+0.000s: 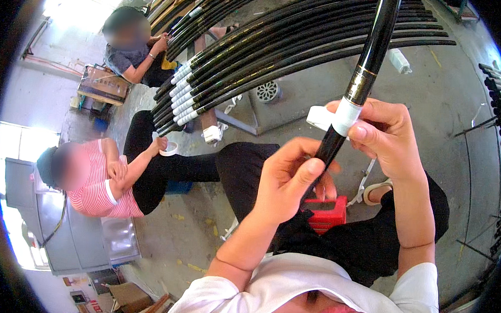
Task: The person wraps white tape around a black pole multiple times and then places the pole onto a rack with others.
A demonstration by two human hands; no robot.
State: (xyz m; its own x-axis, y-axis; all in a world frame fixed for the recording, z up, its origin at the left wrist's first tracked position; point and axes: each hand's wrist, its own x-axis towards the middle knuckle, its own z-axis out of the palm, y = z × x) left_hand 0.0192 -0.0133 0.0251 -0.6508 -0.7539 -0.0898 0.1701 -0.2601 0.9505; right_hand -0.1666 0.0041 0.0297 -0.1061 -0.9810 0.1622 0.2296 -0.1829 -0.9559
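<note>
A glossy black pole (373, 44) with gold trim, like a fishing rod section, slants up in front of me. My left hand (285, 186) is closed around its lower part. A band of white tape (346, 118) wraps the pole just below the gold trim. My right hand (391, 140) pinches the pole at this band, thumb against the tape. Beside the band, on its left, is a roll of white tape (318, 117), partly hidden behind the pole; some of my right fingers are hidden there too.
Several similar black poles (254, 61) lie side by side ahead, many with white bands, on a stand (209, 121). A person in a striped shirt (101, 178) sits at left, tape roll (170, 148) in hand; another person (134, 56) works farther back. A red stool (327, 216) is below my hands.
</note>
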